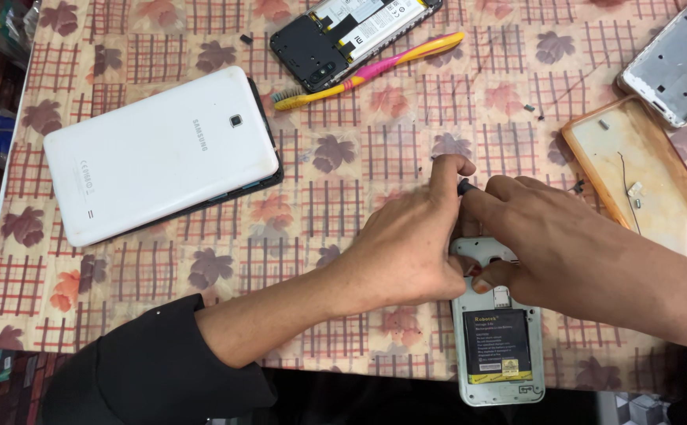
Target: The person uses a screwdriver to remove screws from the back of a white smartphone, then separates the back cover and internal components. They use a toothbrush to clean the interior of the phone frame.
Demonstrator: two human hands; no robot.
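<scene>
Head view: both hands are met over the top end of an opened phone, which is laid face down at the near edge of the table, its back cover off and its black battery exposed below the hands. The left hand is reached in from the lower left, its forearm bare and a dark sleeve pushed back near the elbow; the knuckles are turned up and the forefinger is arched forward. The right hand is brought in from the right, palm down, its thumb pressed onto the phone's upper frame. A small dark tool tip is pinched between the left forefinger and the right fingers; the fingers of both hands are closed together around it, though which hand bears it cannot be told.

Up and left of the grip, well apart, a white tablet is laid face down. Above the grip, a second opened phone is seen with a yellow and pink toothbrush just beside it. To the right of the grip an orange-rimmed clear case is laid, and beyond it a silver phone frame.
</scene>
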